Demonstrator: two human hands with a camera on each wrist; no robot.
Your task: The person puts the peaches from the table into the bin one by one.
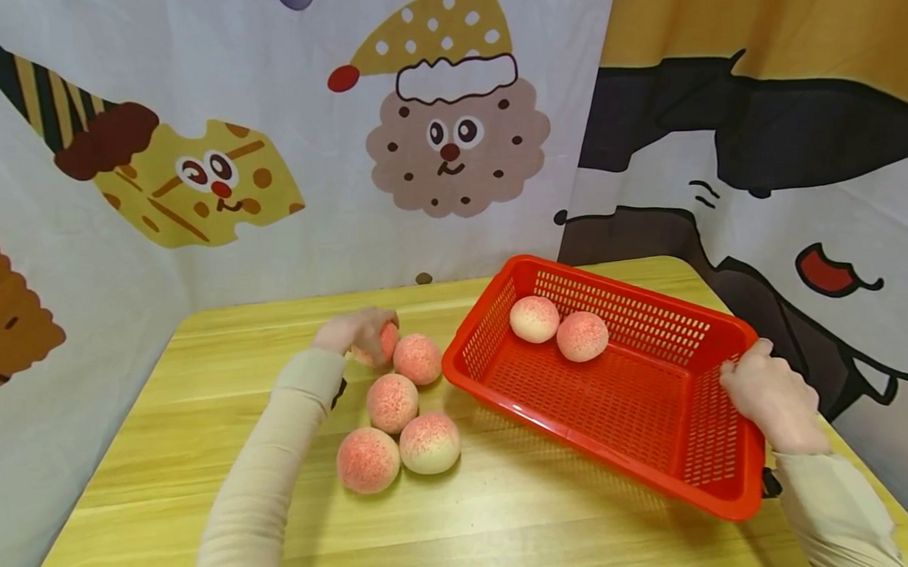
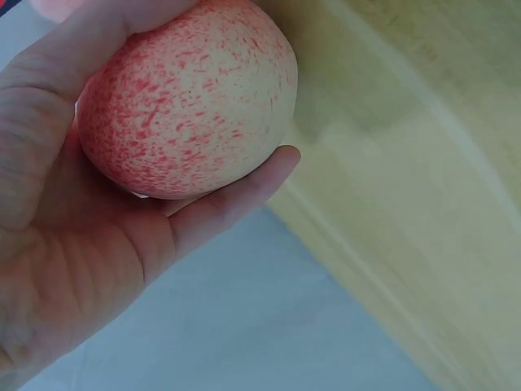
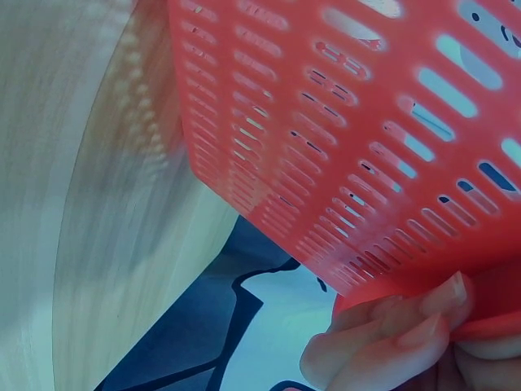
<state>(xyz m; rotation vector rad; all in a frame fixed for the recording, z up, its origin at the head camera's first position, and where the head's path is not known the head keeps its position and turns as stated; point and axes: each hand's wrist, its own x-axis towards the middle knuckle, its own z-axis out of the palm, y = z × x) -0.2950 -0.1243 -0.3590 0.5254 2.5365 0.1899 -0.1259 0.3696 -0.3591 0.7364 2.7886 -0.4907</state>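
Observation:
My left hand (image 1: 355, 330) grips a pink-speckled peach (image 2: 191, 102), with thumb and fingers curled round its sides in the left wrist view. Beside it on the table lie several more peaches, the nearest peach (image 1: 417, 359) just to its right. A red plastic basket (image 1: 572, 438) with slotted walls is tilted, its right end held by my right hand (image 1: 775, 397). In the right wrist view the fingers (image 3: 391, 342) curl over the basket's rim. Inside the basket, near its left end, sit a pale peach (image 1: 534, 319) and a pinker peach (image 1: 583, 336).
The wood-grain table (image 1: 202, 392) ends at a printed cloth (image 1: 325, 238) hanging behind it and along both sides. Two peaches lie nearest the front, a redder peach (image 1: 367, 460) and a paler peach (image 1: 429, 444), left of the basket.

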